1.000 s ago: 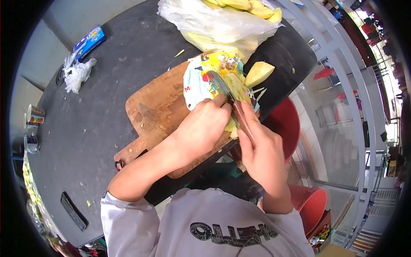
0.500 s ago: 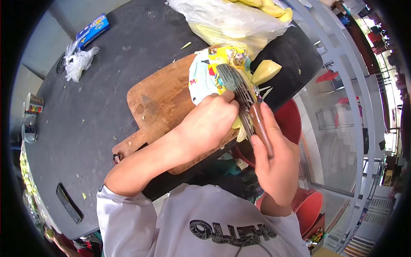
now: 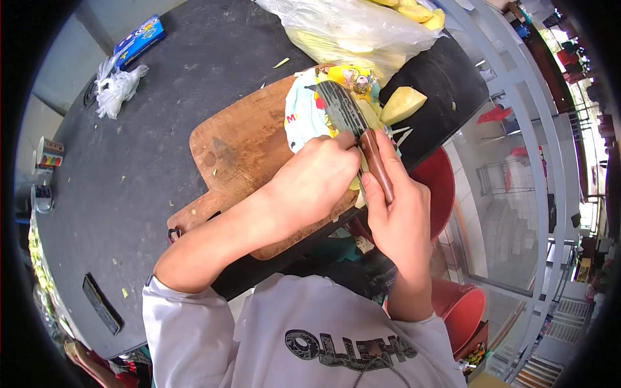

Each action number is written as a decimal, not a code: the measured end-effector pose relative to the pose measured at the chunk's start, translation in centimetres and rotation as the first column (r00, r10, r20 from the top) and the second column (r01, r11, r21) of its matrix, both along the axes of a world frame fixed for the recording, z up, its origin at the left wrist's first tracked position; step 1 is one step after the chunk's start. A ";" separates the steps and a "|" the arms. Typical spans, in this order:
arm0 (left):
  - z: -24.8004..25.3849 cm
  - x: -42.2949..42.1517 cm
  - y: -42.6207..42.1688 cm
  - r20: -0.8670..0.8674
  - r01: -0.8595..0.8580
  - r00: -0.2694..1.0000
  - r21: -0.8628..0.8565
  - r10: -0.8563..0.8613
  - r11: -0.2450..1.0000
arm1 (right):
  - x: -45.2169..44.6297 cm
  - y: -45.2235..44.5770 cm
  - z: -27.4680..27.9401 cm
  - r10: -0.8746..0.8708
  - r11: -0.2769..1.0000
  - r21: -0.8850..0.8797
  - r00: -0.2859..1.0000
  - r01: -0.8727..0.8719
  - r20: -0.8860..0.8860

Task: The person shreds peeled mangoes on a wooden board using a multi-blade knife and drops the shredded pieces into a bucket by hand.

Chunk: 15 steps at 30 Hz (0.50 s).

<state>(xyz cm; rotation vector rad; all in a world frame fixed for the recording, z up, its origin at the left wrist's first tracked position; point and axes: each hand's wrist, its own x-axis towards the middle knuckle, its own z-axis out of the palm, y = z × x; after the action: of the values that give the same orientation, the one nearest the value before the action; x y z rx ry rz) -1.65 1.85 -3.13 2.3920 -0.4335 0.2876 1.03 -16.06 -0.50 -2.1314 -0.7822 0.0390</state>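
Surface: we see a dark, round-edged surface (image 3: pixel 152 155) strewn with a few pale shreds, with a light metal frame (image 3: pixel 545 149) beyond it on the right.
Knife: in the right hand (image 3: pixel 401 207) we find a knife (image 3: pixel 376 165) grasped by its smooth brown handle; its broad, dark blade, streaked with pale reflections, slants over the printed sheet on the board.
Left hand: our left hand (image 3: pixel 320 171) is curled in just beside the knife's handle end; we cannot tell what its fingers grip, for their undersides are hidden.
Printed sheet: pale blue and yellow with cartoon figures, this crumpled sheet (image 3: pixel 299 119) lies on the board's far right part; we cannot tell whether it is cloth or plastic.
Board: a worn brown wooden cutting board (image 3: pixel 239 139), its handle pointing toward our left elbow.
Fruit piece: a pale yellow, cut chunk (image 3: pixel 403 105) rests just beside the sheet.
Clear bag: a translucent plastic bag (image 3: pixel 343 32) holds yellow fruit pieces (image 3: pixel 414 11).
Buckets: two red buckets, one (image 3: pixel 440 187) below the surface's edge, one (image 3: pixel 464 313) nearer us; their contents are unclear.
Mugs: two patterned mugs (image 3: pixel 50 152) at the far left; we cannot see inside.
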 end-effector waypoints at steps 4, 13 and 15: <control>0.2 -0.1 0.2 -0.058 -0.020 0.998 -0.025 0.019 0.999 | -0.9 -0.8 1.5 0.021 0.999 -0.029 0.999 -0.019 0.045; -0.4 -0.1 0.4 -0.002 -0.014 1.000 -0.033 0.014 0.999 | -0.4 -0.3 0.6 0.026 0.995 -0.096 0.998 -0.020 0.065; -0.2 -0.3 0.2 -0.021 -0.018 1.000 -0.031 0.017 0.999 | -0.4 -0.6 1.0 0.065 0.997 -0.048 0.991 -0.060 0.114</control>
<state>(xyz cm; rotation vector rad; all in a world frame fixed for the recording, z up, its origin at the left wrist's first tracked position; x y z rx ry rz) -1.92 2.10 -3.35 2.3676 -0.3960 0.2754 0.67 -16.68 0.54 -2.1656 -0.9236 -0.0344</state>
